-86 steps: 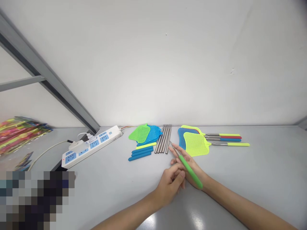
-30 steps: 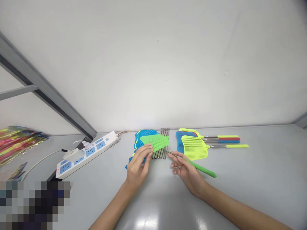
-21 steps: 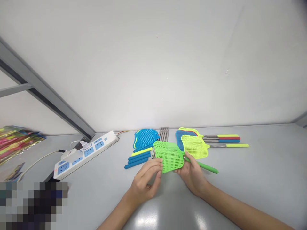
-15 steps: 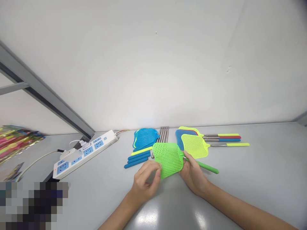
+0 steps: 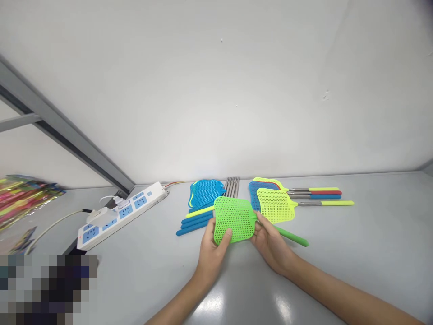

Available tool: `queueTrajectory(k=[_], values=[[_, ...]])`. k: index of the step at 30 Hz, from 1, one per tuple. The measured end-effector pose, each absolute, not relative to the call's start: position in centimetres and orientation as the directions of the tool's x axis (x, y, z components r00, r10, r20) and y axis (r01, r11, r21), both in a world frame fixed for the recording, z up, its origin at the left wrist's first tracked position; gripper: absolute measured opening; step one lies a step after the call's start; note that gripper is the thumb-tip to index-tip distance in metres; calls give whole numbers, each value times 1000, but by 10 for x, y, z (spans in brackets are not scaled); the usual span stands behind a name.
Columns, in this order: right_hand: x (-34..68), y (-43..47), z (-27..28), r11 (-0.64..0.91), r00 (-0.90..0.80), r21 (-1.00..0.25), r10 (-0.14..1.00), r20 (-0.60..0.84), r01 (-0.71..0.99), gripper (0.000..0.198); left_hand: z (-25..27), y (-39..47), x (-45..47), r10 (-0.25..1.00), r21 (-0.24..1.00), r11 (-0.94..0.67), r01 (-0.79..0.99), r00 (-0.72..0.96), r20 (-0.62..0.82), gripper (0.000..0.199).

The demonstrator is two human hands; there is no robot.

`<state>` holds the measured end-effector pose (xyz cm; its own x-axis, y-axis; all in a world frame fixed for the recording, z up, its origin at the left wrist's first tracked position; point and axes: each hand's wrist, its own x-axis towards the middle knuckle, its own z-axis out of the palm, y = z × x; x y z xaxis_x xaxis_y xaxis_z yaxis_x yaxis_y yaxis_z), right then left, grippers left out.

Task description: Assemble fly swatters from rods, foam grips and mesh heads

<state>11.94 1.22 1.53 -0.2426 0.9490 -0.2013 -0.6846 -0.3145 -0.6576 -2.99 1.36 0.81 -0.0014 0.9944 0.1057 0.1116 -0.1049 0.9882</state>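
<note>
A green fly swatter [image 5: 236,216] with a perforated head is held above the table in both hands. My left hand [image 5: 211,255] grips the head's left side, thumb on the front and fingers behind. At the neck, where the head meets the rod, my right hand [image 5: 272,246] is closed; the green handle sticks out to its right. Behind lie several swatters with handles, among them a yellow one [image 5: 275,206]. Loose blue swatter heads [image 5: 207,193] are stacked at left, beside several metal rods [image 5: 232,186]. Blue handle grips [image 5: 196,222] and a yellow one lie in front.
A white power strip [image 5: 123,215] with plugs and cables lies on the grey table [image 5: 372,262] at left. Shiny packages [image 5: 25,198] sit farther left, by a metal frame post [image 5: 67,131]. A white wall [image 5: 237,90] rises behind.
My left hand has moved up and taken hold of the head's left side; its fingers were at the lower left edge before. The head has turned slightly. My right hand stays at the neck.
</note>
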Motion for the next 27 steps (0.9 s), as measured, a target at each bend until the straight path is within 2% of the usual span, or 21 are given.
queueTrajectory(k=[3,8,12,19,27], values=[[119,12,17,-317,-253,-657,948,-193,-684,40,14,13,-27,995,999,-6,40,102,2,30],[119,11,17,-291,-214,-658,957,-198,-694,41,16,15,-28,995,993,95,-77,37,-92,29],[119,9,11,-239,-135,-681,970,-202,-692,36,12,18,-30,995,983,92,-162,-20,-96,26],[118,10,4,-86,121,-780,972,-203,-620,27,11,24,-32,984,936,47,-349,-146,-104,16],[121,14,5,-20,222,-753,950,-219,-657,26,12,27,-33,958,902,38,-430,-240,-154,18]])
